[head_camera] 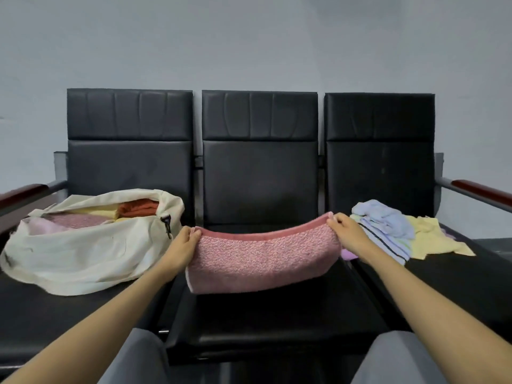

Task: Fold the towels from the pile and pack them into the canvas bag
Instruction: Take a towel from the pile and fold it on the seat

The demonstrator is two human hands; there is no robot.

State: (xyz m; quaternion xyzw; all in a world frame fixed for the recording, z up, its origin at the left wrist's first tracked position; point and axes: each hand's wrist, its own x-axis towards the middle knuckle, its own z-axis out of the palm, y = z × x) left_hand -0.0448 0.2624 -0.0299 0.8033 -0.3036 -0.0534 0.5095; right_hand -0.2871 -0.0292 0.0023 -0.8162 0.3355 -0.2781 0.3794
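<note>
Towel (263,256), pink and doubled, spans frame centre left-to-right, top corners pinched by left hand (184,243) and right hand (345,231), canvas bag (83,253) nearer the left.

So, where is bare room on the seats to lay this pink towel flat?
The middle seat, between the canvas bag and the pile, is bare below the pink towel. The right seat is bare in front of the pile. The bag crowds the left seat.
</note>
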